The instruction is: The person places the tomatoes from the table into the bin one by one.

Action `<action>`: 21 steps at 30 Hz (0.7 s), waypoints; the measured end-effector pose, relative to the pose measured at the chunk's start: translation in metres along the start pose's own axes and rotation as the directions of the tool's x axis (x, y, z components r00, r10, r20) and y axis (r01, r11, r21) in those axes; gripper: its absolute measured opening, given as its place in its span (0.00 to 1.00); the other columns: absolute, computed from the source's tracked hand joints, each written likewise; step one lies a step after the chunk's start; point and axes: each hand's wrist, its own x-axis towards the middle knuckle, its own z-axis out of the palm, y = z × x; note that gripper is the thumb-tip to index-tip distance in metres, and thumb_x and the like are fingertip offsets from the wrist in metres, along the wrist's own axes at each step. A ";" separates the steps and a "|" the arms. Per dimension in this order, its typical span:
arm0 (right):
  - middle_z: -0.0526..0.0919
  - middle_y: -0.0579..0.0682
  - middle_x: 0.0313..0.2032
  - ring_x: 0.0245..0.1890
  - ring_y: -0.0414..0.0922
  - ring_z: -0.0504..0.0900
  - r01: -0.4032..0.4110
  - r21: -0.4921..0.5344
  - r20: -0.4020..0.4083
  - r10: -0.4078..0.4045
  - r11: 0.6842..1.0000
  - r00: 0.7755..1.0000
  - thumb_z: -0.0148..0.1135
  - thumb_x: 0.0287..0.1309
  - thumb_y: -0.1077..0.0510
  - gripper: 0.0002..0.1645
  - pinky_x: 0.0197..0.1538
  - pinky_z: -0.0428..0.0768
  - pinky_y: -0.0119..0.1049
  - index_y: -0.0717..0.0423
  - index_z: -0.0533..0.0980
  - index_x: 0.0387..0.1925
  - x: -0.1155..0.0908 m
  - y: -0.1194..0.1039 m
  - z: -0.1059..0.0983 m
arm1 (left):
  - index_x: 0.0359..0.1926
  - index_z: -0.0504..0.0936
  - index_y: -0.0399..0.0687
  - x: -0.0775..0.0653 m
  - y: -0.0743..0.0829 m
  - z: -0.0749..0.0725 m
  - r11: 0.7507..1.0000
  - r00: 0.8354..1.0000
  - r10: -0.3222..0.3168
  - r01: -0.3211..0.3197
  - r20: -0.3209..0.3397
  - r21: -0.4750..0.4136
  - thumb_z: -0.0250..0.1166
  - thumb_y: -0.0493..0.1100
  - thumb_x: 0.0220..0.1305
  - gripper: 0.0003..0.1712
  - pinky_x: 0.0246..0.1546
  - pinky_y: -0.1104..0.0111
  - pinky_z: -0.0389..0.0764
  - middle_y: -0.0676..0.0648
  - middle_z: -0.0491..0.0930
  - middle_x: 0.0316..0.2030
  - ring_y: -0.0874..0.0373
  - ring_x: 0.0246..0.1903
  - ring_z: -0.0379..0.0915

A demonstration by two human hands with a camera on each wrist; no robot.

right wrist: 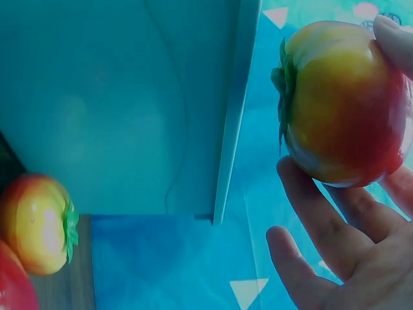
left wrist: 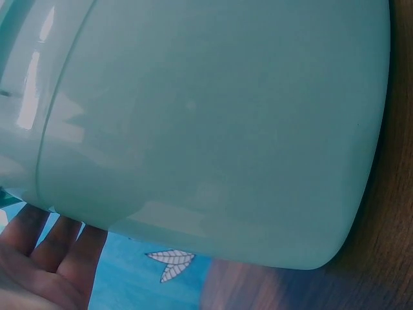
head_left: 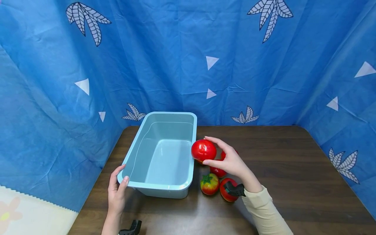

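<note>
My right hand [head_left: 232, 163] grips a shiny red tomato [head_left: 203, 149] between thumb and fingers, up beside the right rim of a light blue plastic bin [head_left: 155, 186]. In the right wrist view the held tomato [right wrist: 345, 103] shows a yellow-orange top and green leaves turned toward the bin. My left hand [head_left: 116, 194] holds the bin at its near left corner, thumb at the rim and fingers along the outer side. Nothing lies inside the bin. Several more tomatoes, one of them yellow-green and red [head_left: 210, 184], sit on the table under and near my right hand, partly hidden by it.
A dark brown wooden table [head_left: 293, 169] bears everything, with bare wood to the right. Blue patterned cloth [head_left: 164, 65] hangs behind and at both sides. A pale cloth with a flower print [head_left: 32, 212] shows at lower left.
</note>
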 end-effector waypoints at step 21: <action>0.67 0.45 0.62 0.60 0.49 0.65 0.053 0.104 0.078 -0.062 0.993 0.995 0.74 0.42 0.59 0.50 0.45 0.78 0.42 0.43 0.60 0.67 0.005 -0.017 0.033 | 0.63 0.64 0.33 0.000 -0.001 0.001 1.000 1.000 0.014 -0.014 -0.001 -0.014 0.47 0.25 0.64 0.25 0.50 0.73 0.61 0.45 0.62 0.60 0.54 0.56 0.57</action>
